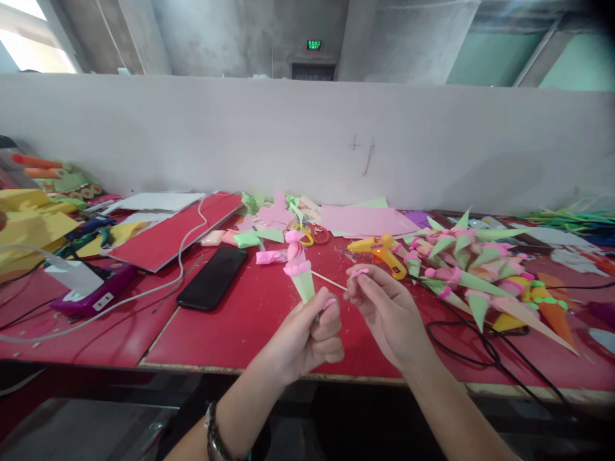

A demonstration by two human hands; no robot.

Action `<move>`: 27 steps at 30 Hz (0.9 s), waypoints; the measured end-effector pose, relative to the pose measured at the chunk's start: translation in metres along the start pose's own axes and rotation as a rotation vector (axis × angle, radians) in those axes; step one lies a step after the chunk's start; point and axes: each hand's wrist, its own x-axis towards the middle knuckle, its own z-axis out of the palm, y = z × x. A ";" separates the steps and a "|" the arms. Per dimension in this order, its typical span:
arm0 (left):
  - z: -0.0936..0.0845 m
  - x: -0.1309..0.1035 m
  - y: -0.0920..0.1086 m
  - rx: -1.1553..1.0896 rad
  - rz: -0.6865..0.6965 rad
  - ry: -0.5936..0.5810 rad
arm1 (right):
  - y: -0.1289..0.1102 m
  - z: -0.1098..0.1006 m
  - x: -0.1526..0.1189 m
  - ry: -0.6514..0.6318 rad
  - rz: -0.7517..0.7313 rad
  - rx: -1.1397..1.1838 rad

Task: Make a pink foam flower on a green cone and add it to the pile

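My left hand [314, 336] is closed round the lower tip of a paper ice cream cone [302, 282], pale green with a ruffled pink rim and pink scoops on top. A small bit of pink clay [329, 303] also shows at the fingers of that hand. Just to the right, my right hand [382, 307] pinches a small piece of pink clay [359, 273] between thumb and fingers. The hands are close together but apart, above the red table [216, 336]. Behind them lies a thin wooden stick [329, 280].
A yellow glue gun [382, 250] and a pile of paper cones [461, 256] lie on the right, with a black cord [451, 365] looping in front. To the left are a black phone [213, 278] and a purple power strip [96, 298]. Scissors [317, 234] and pink paper [365, 219] lie behind.
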 end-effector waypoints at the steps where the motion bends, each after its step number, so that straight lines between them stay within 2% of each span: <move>1: 0.000 -0.001 -0.001 -0.049 -0.013 -0.048 | 0.000 0.000 0.000 0.008 0.011 0.004; 4: -0.002 -0.004 -0.004 -0.125 -0.062 -0.128 | 0.001 0.002 0.000 -0.003 -0.007 0.011; 9: -0.003 -0.005 -0.008 -0.108 -0.158 -0.118 | 0.002 0.003 0.000 -0.034 -0.008 -0.017; 14: -0.001 -0.004 -0.009 -0.177 -0.118 -0.244 | 0.004 0.002 0.000 -0.007 0.043 -0.035; 17: -0.002 -0.003 -0.009 -0.187 -0.097 -0.272 | 0.004 0.002 0.000 0.010 0.047 -0.035; 21: -0.001 0.000 -0.009 -0.161 -0.087 -0.192 | 0.005 0.001 0.000 -0.016 0.031 -0.053; 24: 0.001 0.005 -0.010 -0.062 -0.070 -0.031 | 0.006 0.000 -0.001 -0.018 0.003 -0.100; 27: 0.003 0.010 -0.014 0.091 0.013 0.138 | 0.005 -0.001 -0.001 -0.005 -0.068 -0.268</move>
